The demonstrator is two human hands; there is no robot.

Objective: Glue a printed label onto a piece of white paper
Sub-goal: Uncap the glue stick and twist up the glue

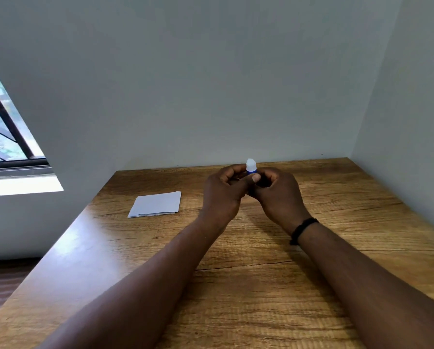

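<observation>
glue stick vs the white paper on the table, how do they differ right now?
The glue stick is held upright off the table by both hands; the white paper lies flat on the table, untouched. The glue stick is small, with a blue body; the paper is wider and all white. Both are pale on top.

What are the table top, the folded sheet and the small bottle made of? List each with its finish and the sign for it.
Table: wood or wood-look laminate; printed-looking grain, satin sheen where window light falls.
Folded sheet: white paper, matte; thin stacked edges show at its near side.
Bottle: likely plastic, with a translucent whitish cap over a blue body; mostly hidden by the left hand and right hand.
</observation>
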